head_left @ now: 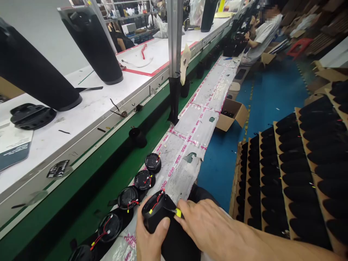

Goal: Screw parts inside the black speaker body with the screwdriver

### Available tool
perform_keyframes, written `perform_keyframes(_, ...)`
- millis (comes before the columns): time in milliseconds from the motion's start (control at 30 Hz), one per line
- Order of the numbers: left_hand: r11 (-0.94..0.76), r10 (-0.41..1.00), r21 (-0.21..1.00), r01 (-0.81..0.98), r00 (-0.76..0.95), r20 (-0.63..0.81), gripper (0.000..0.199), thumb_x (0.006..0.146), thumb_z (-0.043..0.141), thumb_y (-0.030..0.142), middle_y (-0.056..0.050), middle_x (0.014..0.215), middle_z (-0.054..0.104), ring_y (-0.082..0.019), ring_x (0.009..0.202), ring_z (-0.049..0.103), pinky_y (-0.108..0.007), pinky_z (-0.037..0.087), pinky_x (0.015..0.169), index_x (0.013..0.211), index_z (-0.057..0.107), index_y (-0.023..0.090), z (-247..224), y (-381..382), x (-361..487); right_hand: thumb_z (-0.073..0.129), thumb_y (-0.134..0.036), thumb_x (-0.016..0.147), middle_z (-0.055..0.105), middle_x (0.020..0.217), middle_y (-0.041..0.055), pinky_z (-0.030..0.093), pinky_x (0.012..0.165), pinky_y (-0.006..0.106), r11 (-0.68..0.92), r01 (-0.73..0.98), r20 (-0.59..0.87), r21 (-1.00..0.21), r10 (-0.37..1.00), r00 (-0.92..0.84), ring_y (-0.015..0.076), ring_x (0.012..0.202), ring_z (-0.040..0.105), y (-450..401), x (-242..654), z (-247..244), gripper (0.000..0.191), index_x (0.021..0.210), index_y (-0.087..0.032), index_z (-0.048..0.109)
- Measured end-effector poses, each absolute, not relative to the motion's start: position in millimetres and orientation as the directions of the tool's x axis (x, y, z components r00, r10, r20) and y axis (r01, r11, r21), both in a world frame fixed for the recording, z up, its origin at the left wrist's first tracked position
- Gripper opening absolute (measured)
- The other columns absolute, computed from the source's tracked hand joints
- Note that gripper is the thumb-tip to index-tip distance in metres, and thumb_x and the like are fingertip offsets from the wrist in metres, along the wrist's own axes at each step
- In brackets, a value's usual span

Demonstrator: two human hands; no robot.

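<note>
My left hand (150,237) is wrapped around the upper end of a black, fabric-covered speaker housing (178,233), thumb on its near side. The housing tilts toward me, and red wires with small connectors come out of its open end. In my closed right hand (208,223) is a small yellow-handled tool (178,212). Its thin metal tip touches or nearly touches the housing's rim; the exact kind of tool is unclear. To the left, several round black units (127,198) with red wires and yellow connectors stand in a row along the bench edge.
A plastic-covered bench (187,134) printed with pink lettering runs ahead. Left is a white raised line (89,98) bearing large black cylinders (92,47) and a metal post (174,40). Right are cardboard-divided stacks of black pieces (288,174) and an open carton (232,114). A co-worker (262,36) sits farther along.
</note>
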State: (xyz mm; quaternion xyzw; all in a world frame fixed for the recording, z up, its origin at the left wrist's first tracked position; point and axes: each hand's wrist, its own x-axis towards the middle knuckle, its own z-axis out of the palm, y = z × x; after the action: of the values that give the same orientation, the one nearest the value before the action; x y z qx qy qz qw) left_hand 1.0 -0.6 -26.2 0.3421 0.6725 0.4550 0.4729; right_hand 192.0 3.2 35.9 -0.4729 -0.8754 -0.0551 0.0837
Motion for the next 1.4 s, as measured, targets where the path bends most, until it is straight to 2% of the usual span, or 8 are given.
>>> perform_keyframes(233, 0.340, 0.915, 0.912, 0.228, -0.305, -0.265, 0.075, 0.068, 0.082, 0.059, -0.013, 0.125, 0.068, -0.038, 0.116, 0.062, -0.053, 0.046, 0.105, 0.128, 0.059, 0.020, -15, 1, -2, 0.047, -0.029, 0.106, 0.055, 0.072, -0.0014, 0.038, 0.061, 0.038, 0.568, 0.823, 0.136, -0.026, 0.817, -0.560, 0.0211, 0.060, 0.055, 6, 191, 29, 0.012, 0.109, -0.020, 0.055)
perform_keyframes(500, 0.350, 0.897, 0.911, 0.219, -0.359, -0.258, 0.070, 0.071, 0.082, 0.059, -0.012, 0.123, 0.069, -0.038, 0.119, 0.062, -0.051, 0.044, 0.108, 0.126, 0.062, 0.019, -22, 0, -1, 0.047, -0.025, 0.105, 0.061, 0.073, 0.0011, 0.040, 0.059, 0.037, 0.558, 0.830, 0.163, 0.000, 0.819, -0.550, 0.0219, 0.061, 0.060, 7, 183, 30, 0.020, 0.118, -0.014, 0.057)
perform_keyframes(633, 0.422, 0.813, 0.879, -0.223, -0.335, -0.476, 0.072, 0.070, 0.083, 0.059, -0.013, 0.126, 0.072, -0.040, 0.122, 0.063, -0.050, 0.047, 0.109, 0.127, 0.065, 0.018, -23, -4, 0, 0.045, -0.032, 0.108, 0.063, 0.073, -0.0023, 0.039, 0.057, 0.035, 0.516, 0.810, 0.108, -0.280, 0.855, -0.508, 0.0194, 0.058, 0.061, 9, 181, 25, 0.015, 0.101, -0.023, 0.055)
perform_keyframes(700, 0.456, 0.753, 0.757, -0.468, -0.250, -0.608, 0.066, 0.074, 0.081, 0.057, -0.013, 0.127, 0.072, -0.040, 0.125, 0.063, -0.047, 0.051, 0.107, 0.125, 0.068, 0.017, -21, -6, 3, 0.039, -0.035, 0.110, 0.067, 0.081, -0.0023, 0.042, 0.061, 0.033, 0.447, 0.777, 0.079, -0.443, 0.883, -0.462, 0.0176, 0.063, 0.065, 9, 183, 19, 0.019, 0.106, -0.024, 0.054)
perform_keyframes(767, 0.435, 0.745, 0.710, -0.554, -0.221, -0.630, 0.062, 0.075, 0.082, 0.052, -0.011, 0.131, 0.071, -0.038, 0.131, 0.059, -0.044, 0.050, 0.109, 0.126, 0.069, 0.020, -18, -8, 5, 0.036, -0.038, 0.111, 0.069, 0.088, -0.0013, 0.045, 0.068, 0.033, 0.388, 0.780, 0.064, -0.492, 0.909, -0.413, 0.0177, 0.070, 0.067, 9, 190, 13, 0.023, 0.113, -0.025, 0.054)
perform_keyframes(900, 0.412, 0.771, 0.726, -0.551, -0.213, -0.600, 0.073, 0.071, 0.086, 0.049, -0.010, 0.138, 0.068, -0.038, 0.137, 0.054, -0.046, 0.044, 0.116, 0.136, 0.063, 0.024, -15, -7, 4, 0.036, -0.039, 0.111, 0.069, 0.093, 0.0003, 0.046, 0.073, 0.034, 0.441, 0.778, 0.059, -0.447, 0.883, -0.466, 0.0192, 0.077, 0.068, 14, 204, 8, 0.023, 0.115, -0.026, 0.054)
perform_keyframes(1133, 0.407, 0.820, 0.766, -0.498, -0.169, -0.546, 0.084, 0.071, 0.085, 0.049, -0.013, 0.137, 0.068, -0.041, 0.133, 0.056, -0.050, 0.047, 0.112, 0.146, 0.055, 0.024, -7, -2, 3, 0.052, -0.041, 0.106, 0.064, 0.083, -0.0003, 0.036, 0.055, 0.036, 0.646, 0.726, -0.061, -0.236, 0.736, -0.675, 0.0218, 0.068, 0.065, 47, 207, 33, 0.018, 0.102, -0.024, 0.052)
perform_keyframes(1400, 0.413, 0.843, 0.800, -0.435, -0.149, -0.516, 0.090, 0.068, 0.087, 0.051, -0.010, 0.140, 0.066, -0.037, 0.135, 0.056, -0.042, 0.045, 0.113, 0.147, 0.052, 0.026, -7, -2, 2, 0.055, -0.032, 0.105, 0.062, 0.080, -0.0005, 0.033, 0.051, 0.039, 0.762, 0.641, -0.061, -0.091, 0.638, -0.768, 0.0209, 0.066, 0.062, 62, 209, 43, 0.012, 0.100, -0.022, 0.053)
